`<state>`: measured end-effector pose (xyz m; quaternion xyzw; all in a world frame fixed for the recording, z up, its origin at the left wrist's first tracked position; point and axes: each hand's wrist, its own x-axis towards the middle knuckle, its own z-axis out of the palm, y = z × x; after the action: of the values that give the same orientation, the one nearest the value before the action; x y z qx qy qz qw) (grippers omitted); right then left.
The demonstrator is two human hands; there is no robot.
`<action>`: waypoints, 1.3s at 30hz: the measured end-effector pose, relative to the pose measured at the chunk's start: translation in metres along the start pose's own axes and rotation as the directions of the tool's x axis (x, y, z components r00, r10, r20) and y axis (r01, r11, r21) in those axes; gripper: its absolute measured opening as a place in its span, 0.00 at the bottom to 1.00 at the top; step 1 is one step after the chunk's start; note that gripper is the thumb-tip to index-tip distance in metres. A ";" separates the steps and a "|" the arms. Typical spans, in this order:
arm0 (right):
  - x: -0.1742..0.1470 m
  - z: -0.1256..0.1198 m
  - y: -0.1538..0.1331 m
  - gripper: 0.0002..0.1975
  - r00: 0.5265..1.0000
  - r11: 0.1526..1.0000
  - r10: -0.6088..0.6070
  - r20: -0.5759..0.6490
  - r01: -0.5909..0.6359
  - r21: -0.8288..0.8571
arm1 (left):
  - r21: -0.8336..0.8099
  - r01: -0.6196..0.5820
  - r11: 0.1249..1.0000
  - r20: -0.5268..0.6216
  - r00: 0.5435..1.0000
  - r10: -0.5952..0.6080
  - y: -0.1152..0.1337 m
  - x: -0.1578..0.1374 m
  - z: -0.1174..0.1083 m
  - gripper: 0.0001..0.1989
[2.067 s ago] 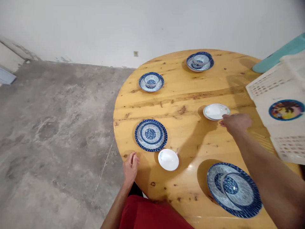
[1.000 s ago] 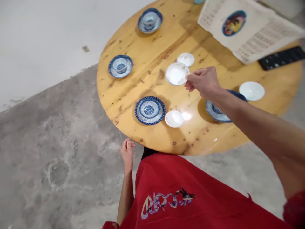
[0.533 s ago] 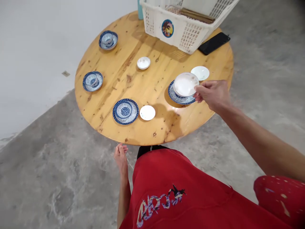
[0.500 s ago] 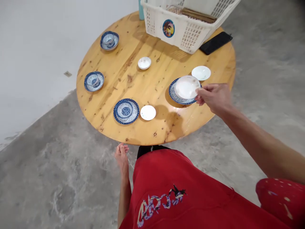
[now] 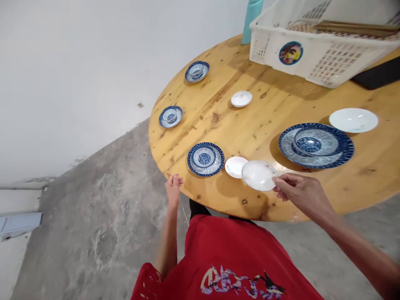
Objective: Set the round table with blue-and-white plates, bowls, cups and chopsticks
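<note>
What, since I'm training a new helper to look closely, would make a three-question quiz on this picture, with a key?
1. What is the right hand holding?
2. True or false: the left hand is holding a fork.
3. Which of these stands next to the basket?
A) a lamp
B) a bottle
C) a kettle

Key:
1. A white dish, gripped by its edge.
2. False; nothing shows in the left hand.
3. B
</note>
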<state>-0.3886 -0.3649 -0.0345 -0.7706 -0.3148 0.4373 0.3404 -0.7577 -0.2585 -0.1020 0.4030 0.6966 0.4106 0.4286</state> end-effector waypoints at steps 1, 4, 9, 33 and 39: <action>0.001 0.008 -0.008 0.22 1.000 1.000 0.009 -0.009 -0.009 0.006 | -0.008 -0.014 1.000 0.007 1.000 0.014 0.007 0.020 -0.001 0.12; 0.005 0.038 -0.035 0.23 0.998 0.999 0.038 -0.043 -0.037 0.017 | -0.025 -0.040 0.999 0.056 0.998 0.042 0.025 0.082 -0.006 0.11; 0.014 0.109 -0.078 0.22 0.995 0.998 0.046 -0.083 -0.043 0.039 | -0.035 0.000 0.999 0.121 0.993 0.005 0.044 0.195 -0.010 0.10; 0.042 0.270 -0.161 0.22 0.989 0.986 0.137 -0.056 -0.131 0.099 | 0.061 0.102 0.993 0.421 0.900 -0.118 0.079 0.393 0.062 0.09; 0.055 0.282 -0.152 0.21 0.995 0.992 0.073 -0.070 -0.065 0.105 | 0.024 0.087 0.996 0.397 0.914 -0.090 0.080 0.404 0.064 0.09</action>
<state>-0.6443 -0.1646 -0.0473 -0.7781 -0.2522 0.4356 0.3758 -0.8058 0.1521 -0.1554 0.4473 0.6139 0.2984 0.5780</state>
